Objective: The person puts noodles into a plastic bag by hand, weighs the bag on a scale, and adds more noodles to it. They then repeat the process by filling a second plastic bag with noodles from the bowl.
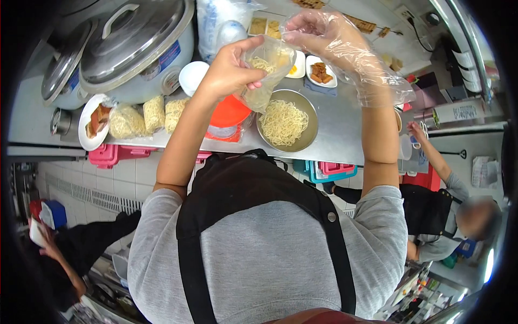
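Observation:
My left hand [231, 67], bare, grips a clear plastic bag [258, 96] with some noodles [262, 65] inside, tilted above the counter. Over the small dishes at the back, my right hand [318, 33] wears a loose clear plastic glove. Its fingers are curled together close to the bag's mouth; I cannot tell what they hold. Below the bag, a round metal bowl [313, 121] contains a heap of pale noodles [284, 123]. Just left of that bowl, an orange-red lid or container [229, 113] is partly hidden by my left forearm and the bag.
Two large lidded pots [137, 40] stand at the back left. Bagged noodle portions [127, 120] and a white plate of meat [87, 132] line the left front edge. A dish of brown chunks [321, 73] sits behind the bowl. Co-workers [431, 216] are at both sides.

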The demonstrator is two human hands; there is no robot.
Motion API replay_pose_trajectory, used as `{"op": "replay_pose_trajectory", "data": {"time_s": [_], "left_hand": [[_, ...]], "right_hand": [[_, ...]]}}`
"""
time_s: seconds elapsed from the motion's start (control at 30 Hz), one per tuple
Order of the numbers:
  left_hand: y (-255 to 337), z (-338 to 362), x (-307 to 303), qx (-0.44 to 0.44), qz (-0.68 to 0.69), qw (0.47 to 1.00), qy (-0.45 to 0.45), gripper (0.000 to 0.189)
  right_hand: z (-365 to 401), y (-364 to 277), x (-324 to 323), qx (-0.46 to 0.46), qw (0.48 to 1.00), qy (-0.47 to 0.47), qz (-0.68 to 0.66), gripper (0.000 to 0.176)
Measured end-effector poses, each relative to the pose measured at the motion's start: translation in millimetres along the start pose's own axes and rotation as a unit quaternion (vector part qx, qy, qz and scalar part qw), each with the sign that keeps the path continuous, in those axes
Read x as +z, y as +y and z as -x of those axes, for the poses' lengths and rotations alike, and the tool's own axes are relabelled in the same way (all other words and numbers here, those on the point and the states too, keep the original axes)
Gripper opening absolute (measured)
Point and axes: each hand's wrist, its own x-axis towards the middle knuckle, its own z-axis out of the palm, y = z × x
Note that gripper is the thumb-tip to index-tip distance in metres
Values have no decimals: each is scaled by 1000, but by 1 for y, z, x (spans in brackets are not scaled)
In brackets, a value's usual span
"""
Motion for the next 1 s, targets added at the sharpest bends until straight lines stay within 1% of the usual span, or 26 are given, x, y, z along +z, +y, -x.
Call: {"op": "replay_pose_trajectory", "data": {"time_s": [0.07, 0.1, 0.13, 0.17, 0.2, 0.23, 0.27, 0.33, 0.37, 0.4, 0.47, 0.5, 0.53, 0.6, 0.63, 0.67, 0.73, 0.77, 0.8, 0.87, 0.9, 0.93, 0.97, 1.0], "left_hand": [[-8, 5, -12, -5, -6, 1000, 18, 64], [-13, 8, -16, -9, -15, 1000, 22, 63], [-16, 12, -20, -14, -23, 999, 26, 63], [-13, 18, -22, -39, -52, 997, 32, 63], [-15, 22, -25, -42, -52, 997, 40, 63], [-19, 24, -27, -40, -53, 997, 43, 63], [-22, 26, -29, -38, -53, 997, 46, 63], [-24, 31, -32, -35, -47, 997, 59, 63], [-25, 32, -33, -30, -41, 996, 68, 63], [-24, 34, -35, -29, -41, 996, 74, 63], [-24, 38, -37, -31, -42, 995, 87, 64], [-26, 38, -39, -36, -46, 994, 97, 64], [-28, 37, -39, -37, -36, 994, 99, 64], [-27, 37, -41, -50, -37, 993, 101, 64], [-27, 37, -40, -51, -37, 993, 102, 64], [-28, 37, -40, -40, -39, 992, 109, 63], [-28, 38, -39, -27, -41, 992, 116, 63], [-29, 38, -39, -23, -40, 992, 118, 63], [-30, 37, -40, -18, -39, 992, 121, 63], [-29, 37, -42, -30, -43, 992, 117, 63], [-29, 37, -42, -41, -47, 992, 112, 63], [-29, 40, -42, -35, -48, 992, 112, 63], [-30, 41, -43, -36, -47, 991, 117, 62], [-31, 41, -43, -37, -47, 991, 122, 62]], "right_hand": [[-5, 0, 13, 37, 998, 36, 40, 29], [-16, 19, 15, -13, 993, 25, 115, 33], [-28, 34, 22, -18, 993, 16, 111, 33], [-37, 42, 29, 2, 996, -19, 93, 37], [-41, 49, 37, 23, 996, -53, 75, 41], [-42, 52, 48, 33, 997, -51, 36, 50], [-43, 57, 58, 31, 997, -56, 34, 50], [-47, 62, 72, 82, 979, -128, -134, 57], [-55, 61, 72, 124, 973, -170, -90, 51], [-56, 60, 70, 120, 973, -174, -89, 51], [-56, 54, 61, 23, 976, -205, -69, 34], [-66, 59, 63, -44, 977, -186, -91, 20], [-68, 59, 59, -45, 976, -190, -93, 20], [-67, 33, 42, -95, 978, -127, -133, 14], [-70, 27, 36, -117, 974, -124, -148, 16], [-68, 12, 31, -117, 974, -125, -148, 16], [-58, -21, 32, -18, 987, -96, -126, 9], [-63, -16, 36, -75, 990, -91, -75, 11], [-66, -9, 46, -75, 990, -92, -75, 11], [-67, 15, 70, -97, 984, -77, -125, 23], [-76, 36, 81, -98, 984, -77, -125, 23], [-87, 58, 93, -169, 981, -88, -24, 28], [-89, 58, 98, -233, 965, -99, 73, 34], [-91, 59, 95, -233, 965, -98, 72, 34]]}}
